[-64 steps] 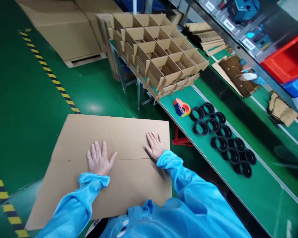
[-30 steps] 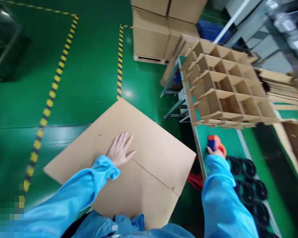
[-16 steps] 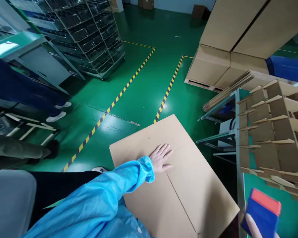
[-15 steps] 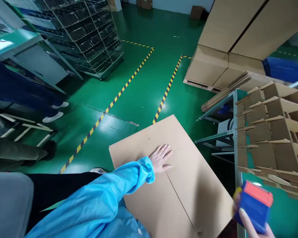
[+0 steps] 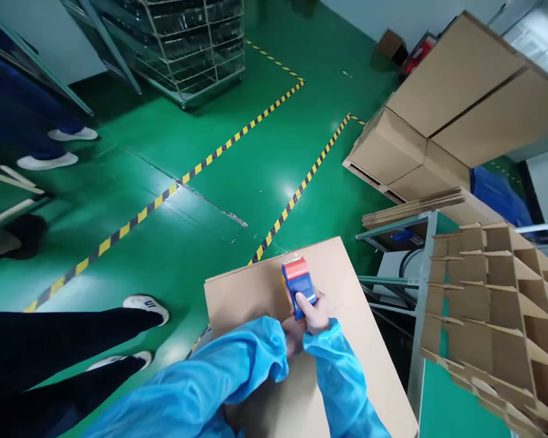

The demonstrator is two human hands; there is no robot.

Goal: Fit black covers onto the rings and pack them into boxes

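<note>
A large brown cardboard box [image 5: 242, 301] lies in front of me with its flaps folded shut. Over its far part, my right hand [image 5: 317, 313] grips a blue and red tape dispenser [image 5: 299, 286]. My left hand [image 5: 293, 336] is beside the right one, low over the box top. Its fingers are mostly hidden behind the dispenser and the right hand. Both of my sleeves are shiny blue. Whether the dispenser touches the cardboard I cannot tell.
Cardboard dividers [image 5: 488, 298] stand on a green bench at right, near flat cardboard sheets [image 5: 420, 204]. Big cartons [image 5: 406, 143] sit on a pallet behind. A wire cage trolley [image 5: 201, 55] is at far left. Yellow-black tape [image 5: 223, 146] marks the floor. Other people's legs [image 5: 31, 115] show at left.
My right hand has brought the tape dispenser from the lower right to the box's far part. The left hand, earlier flat on the cardboard, is now beside it. The view has shifted.
</note>
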